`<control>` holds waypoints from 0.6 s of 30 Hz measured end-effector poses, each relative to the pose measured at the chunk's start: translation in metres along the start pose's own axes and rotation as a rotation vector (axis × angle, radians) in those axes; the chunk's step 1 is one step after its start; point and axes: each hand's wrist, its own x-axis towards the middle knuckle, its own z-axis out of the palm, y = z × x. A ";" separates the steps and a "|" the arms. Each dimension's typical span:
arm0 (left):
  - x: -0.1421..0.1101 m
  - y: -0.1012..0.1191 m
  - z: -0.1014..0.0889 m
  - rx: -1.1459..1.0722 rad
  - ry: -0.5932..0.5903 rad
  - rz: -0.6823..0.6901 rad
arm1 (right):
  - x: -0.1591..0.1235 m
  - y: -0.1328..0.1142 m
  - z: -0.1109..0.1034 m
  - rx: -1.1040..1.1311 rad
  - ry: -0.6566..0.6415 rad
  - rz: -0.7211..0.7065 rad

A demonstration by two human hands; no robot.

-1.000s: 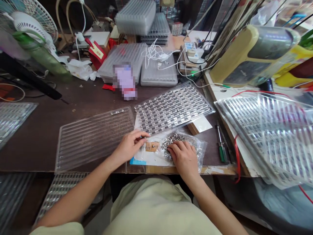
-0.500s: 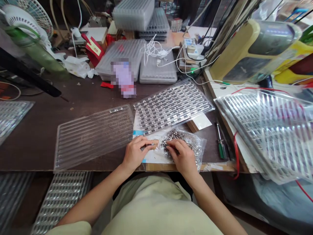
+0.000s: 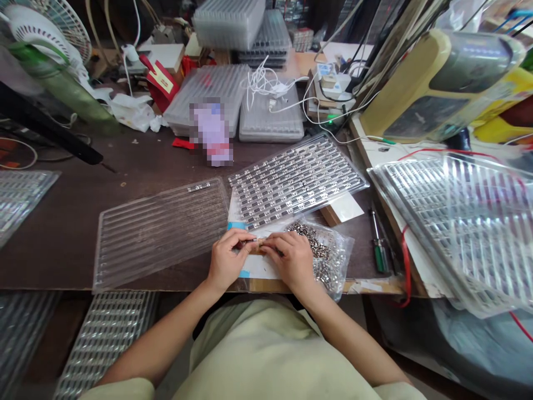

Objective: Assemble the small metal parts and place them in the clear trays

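My left hand pinches a small metal connector between thumb and fingertips. My right hand meets it from the other side, thumb and fingers closed together at the connector's end; what they pinch is too small to make out. Beside the right hand lies a clear plastic bag of loose small metal parts. Just beyond my hands, a clear tray holds rows of metal connectors with dark faces. To the left, another ribbed clear tray has a few connectors at its far right corner.
A green-handled screwdriver lies right of the bag. Stacked clear trays stand at the right, near a beige machine. A white cable lies across trays at the back, behind a pixelated purple item. A fan stands far left.
My right hand has moved left from the bag of metal parts to the connector. The left hand stays almost in place, still holding the connector.
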 end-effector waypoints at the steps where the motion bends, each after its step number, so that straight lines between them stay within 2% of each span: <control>1: 0.000 0.000 -0.001 -0.002 0.008 -0.010 | 0.002 -0.003 0.004 -0.033 -0.012 -0.007; 5: 0.000 -0.002 -0.001 -0.012 0.000 -0.034 | 0.005 -0.008 0.011 -0.094 -0.052 -0.026; 10: 0.002 -0.002 0.000 -0.007 -0.022 -0.046 | -0.004 0.001 -0.006 -0.204 -0.011 -0.019; 14: 0.006 0.006 0.005 0.013 -0.107 0.030 | -0.015 0.015 -0.023 -0.317 0.003 -0.018; 18: 0.007 0.012 0.016 0.042 -0.161 0.115 | -0.020 0.020 -0.024 -0.343 0.013 -0.031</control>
